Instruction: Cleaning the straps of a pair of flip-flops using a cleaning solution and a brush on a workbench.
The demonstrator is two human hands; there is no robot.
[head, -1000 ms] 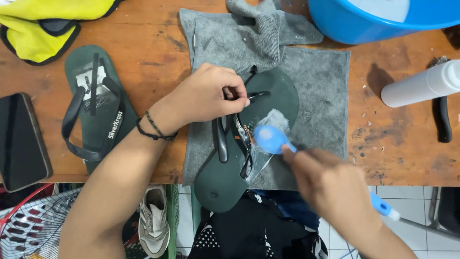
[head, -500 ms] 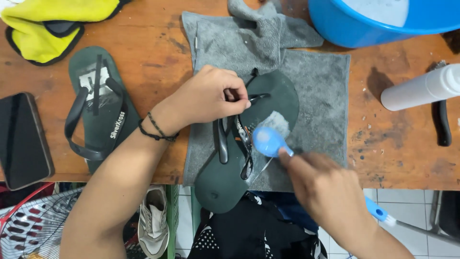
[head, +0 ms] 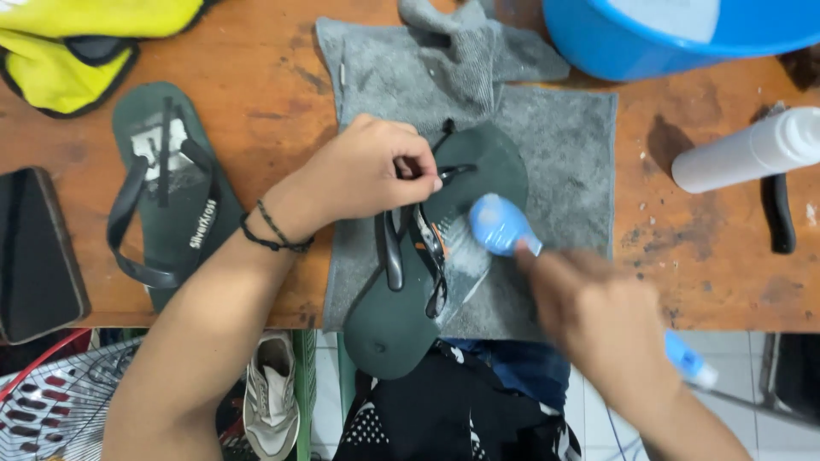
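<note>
Worn brown wood makes up the table (head: 256,77), stained and scuffed, with its near edge running above a tiled floor. On a grey towel (head: 555,154) spread in the middle lies a dark green flip-flop (head: 389,329), heel hanging over the near edge of the table and toe pointing far and right. The left hand (head: 367,175) rests on the toe end with its fingers pinched shut on the black strap (head: 393,248), lifting it off the sole. The right hand (head: 589,312), blurred, is closed around the handle of a blue brush (head: 500,226), whose head presses on the sole just right of the strap, where a patch of pale suds shows. A black cord bracelet (head: 273,235) circles the left wrist.

Left of the towel a second green flip-flop (head: 166,192) lies flat on the wood, strap up. Further left, at the table's edge, sits a dark phone (head: 34,252). A yellow cloth with black trim (head: 77,43) fills the far left corner. On the far right a blue basin (head: 683,34) stands partly on the towel, and near it a white bottle (head: 752,149) lies on its side beside a black-handled tool (head: 777,213). Below the table edge, a grey sneaker (head: 272,397) stands on the floor.
</note>
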